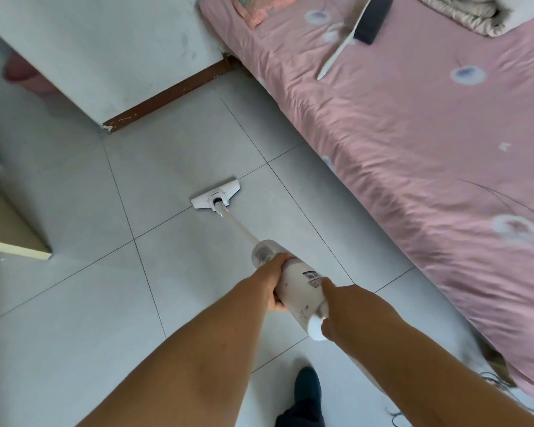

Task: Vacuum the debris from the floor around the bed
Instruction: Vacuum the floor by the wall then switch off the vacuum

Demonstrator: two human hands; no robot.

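A white stick vacuum [296, 288] slants from my hands down to the grey tiled floor [173, 143]. Its flat floor head [215, 195] lies on the tiles left of the bed [413, 134], a short way from the bed's edge. My left hand [273, 280] grips the vacuum body just behind the clear dust cup. My right hand [329, 309] grips the rear end of the body. No debris shows on the tiles near the head.
The bed carries a pink sheet, a black-bristled brush with a white handle [356, 32] and folded bedding [463, 10]. A white wall with a brown skirting [164, 97] stands ahead. A beige board [7, 226] lies at left. My foot [307, 386] and dark cables [500, 383] are near.
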